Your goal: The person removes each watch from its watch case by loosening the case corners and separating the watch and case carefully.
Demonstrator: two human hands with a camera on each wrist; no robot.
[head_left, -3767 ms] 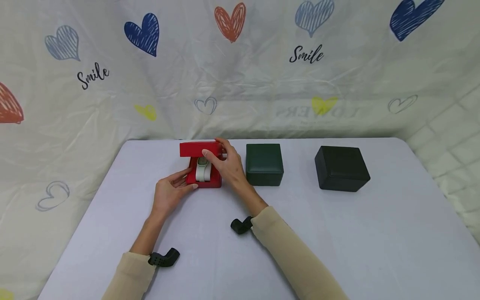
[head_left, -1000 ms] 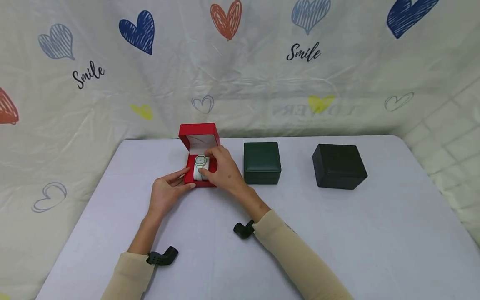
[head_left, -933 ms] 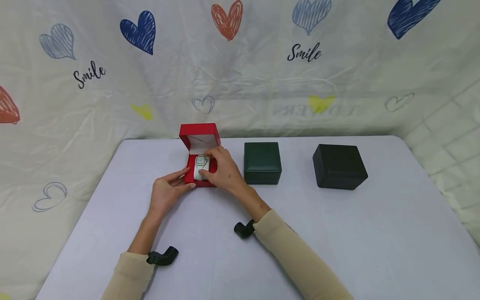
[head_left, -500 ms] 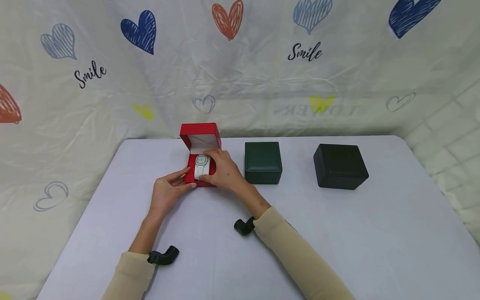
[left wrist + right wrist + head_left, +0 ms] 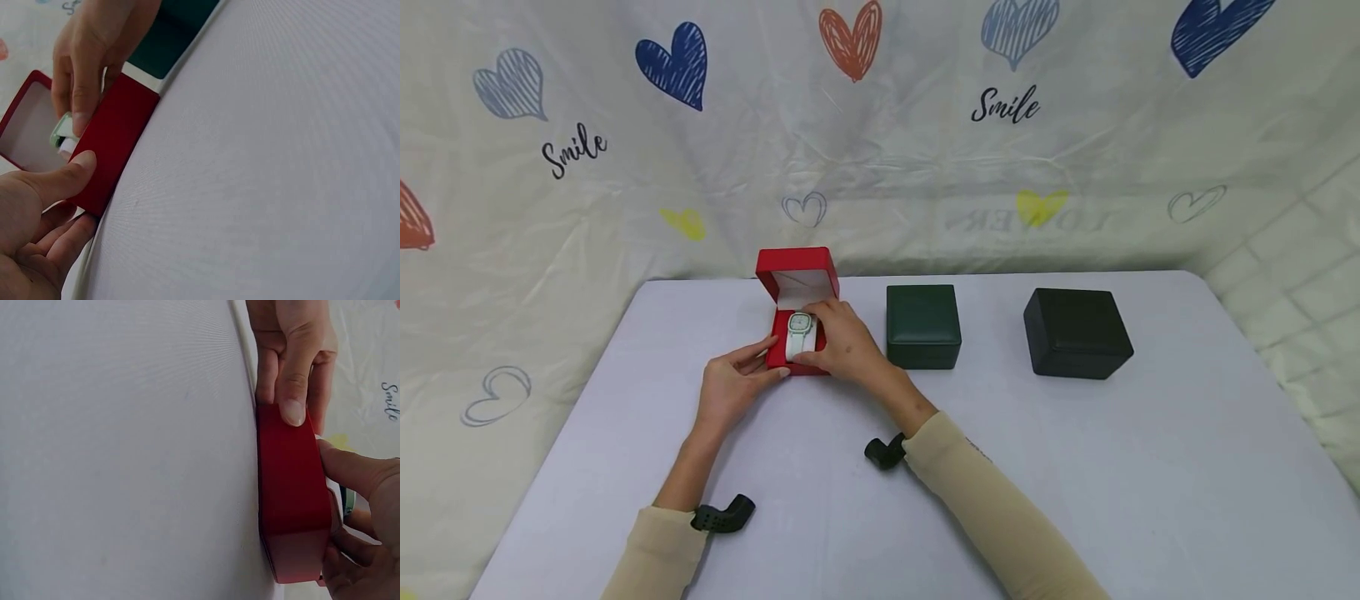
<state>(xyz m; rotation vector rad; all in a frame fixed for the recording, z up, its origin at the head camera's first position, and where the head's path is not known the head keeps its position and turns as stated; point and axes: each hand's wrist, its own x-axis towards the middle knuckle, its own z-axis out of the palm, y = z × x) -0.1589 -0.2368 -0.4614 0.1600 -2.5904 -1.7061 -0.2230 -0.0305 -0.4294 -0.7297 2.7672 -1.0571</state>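
The left hand [image 5: 733, 392] grips the red box [image 5: 781, 329] on the white table [image 5: 1075, 483]; the right hand [image 5: 846, 342] pinches the watch [image 5: 800, 327] inside it, between both hands. Beyond them hangs a heart-printed sheet [image 5: 895, 150].

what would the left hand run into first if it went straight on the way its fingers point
The open red box: the left hand grips its near left corner. Past that corner, the white watch probably comes next, though depth is unclear.
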